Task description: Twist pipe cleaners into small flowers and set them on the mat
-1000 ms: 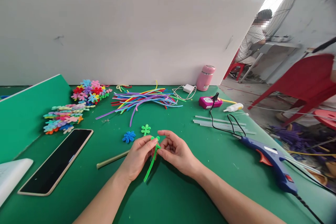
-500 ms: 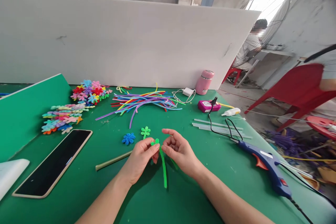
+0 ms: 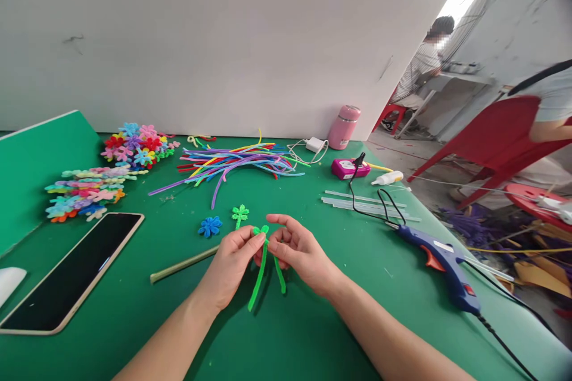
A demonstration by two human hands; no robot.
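Between thumb and fingers, my left hand (image 3: 232,262) pinches a green pipe cleaner (image 3: 258,286) whose top is bent into small loops. Two loose ends of it hang down over the table. My right hand (image 3: 304,253) is closed around the same pipe cleaner, thumb tip against it just below the loops, its index finger raised and bent. Behind my left hand lies a finished-looking green leaf shape (image 3: 240,214) made of pipe cleaner, with a blue pipe-cleaner flower (image 3: 210,226) to its left. An olive-green stick (image 3: 183,265) runs partly behind my left hand.
Pipe cleaners (image 3: 241,161) lie piled at the back, flowers (image 3: 138,146) at the left by a phone (image 3: 75,271). At the right are a blue glue gun (image 3: 442,262), its cord, glue sticks (image 3: 357,202), a purple power strip (image 3: 348,169) and a pink bottle (image 3: 344,128).
The hanging green ends have swung apart, one now pointing down-left. My right thumb has come in against the pipe cleaner. The view has tilted down and shifted slightly right.
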